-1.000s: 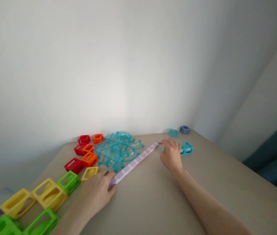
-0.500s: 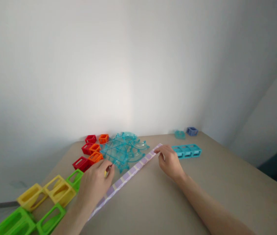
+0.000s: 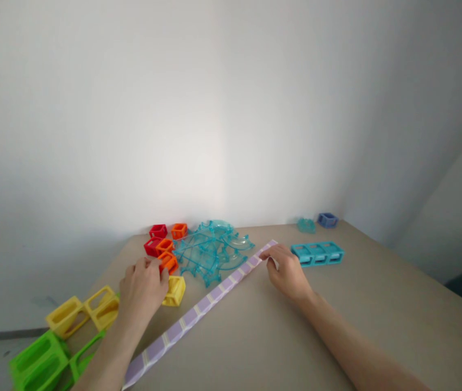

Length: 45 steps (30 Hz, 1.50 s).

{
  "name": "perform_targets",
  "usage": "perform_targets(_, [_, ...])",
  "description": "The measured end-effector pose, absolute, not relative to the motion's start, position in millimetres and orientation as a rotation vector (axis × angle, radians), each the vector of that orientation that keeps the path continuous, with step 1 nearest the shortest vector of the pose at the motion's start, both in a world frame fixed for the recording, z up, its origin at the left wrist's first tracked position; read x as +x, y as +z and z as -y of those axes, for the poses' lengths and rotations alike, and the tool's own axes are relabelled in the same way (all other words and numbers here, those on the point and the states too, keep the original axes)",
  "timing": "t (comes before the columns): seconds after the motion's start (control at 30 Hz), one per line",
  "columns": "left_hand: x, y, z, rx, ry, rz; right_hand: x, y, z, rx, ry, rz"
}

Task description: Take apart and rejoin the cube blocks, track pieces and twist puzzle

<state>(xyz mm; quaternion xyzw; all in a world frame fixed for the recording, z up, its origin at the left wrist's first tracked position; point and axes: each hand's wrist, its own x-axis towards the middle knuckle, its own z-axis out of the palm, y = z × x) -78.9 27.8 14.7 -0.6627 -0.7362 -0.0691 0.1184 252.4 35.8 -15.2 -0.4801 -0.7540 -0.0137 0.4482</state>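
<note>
A long strip of purple blocks (image 3: 198, 309) with pale bands runs diagonally across the table. My right hand (image 3: 286, 271), fingers curled, rests at its far end, with the index fingertip on it. To the left, my left hand (image 3: 143, 288) is closed among the loose blocks, its fingers bent down; whatever lies under them is hidden. Just beside its thumb sits a yellow open-frame block (image 3: 174, 290). An orange block (image 3: 169, 262) is close to its fingertips, and a red block (image 3: 153, 246) lies behind.
A pile of clear turquoise curved pieces (image 3: 210, 252) lies behind the strip. Joined turquoise blocks (image 3: 318, 253) and a blue block (image 3: 328, 220) are at right. Yellow blocks (image 3: 63, 315) and green blocks (image 3: 39, 361) line the left edge. A wall (image 3: 223, 136) stands behind.
My left hand has moved left and away from the strip, over the red and orange blocks, uncovering the yellow block. My right hand stays at the strip's far end. The view has shifted slightly.
</note>
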Motion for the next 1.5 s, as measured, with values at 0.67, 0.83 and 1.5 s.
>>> perform_targets(0.67, [-94,-2,-45,-1.964,-0.374,2.122,253,-24,-40,-1.151,0.016,1.889])
perform_targets(0.83, [-96,-4,-47,-1.955,-0.462,2.150,252,-22,-38,-1.151,0.023,1.890])
perform_targets(1.5, [-88,-8,-49,-2.232,-0.886,1.966,252,-27,-38,-1.172,0.051,1.905])
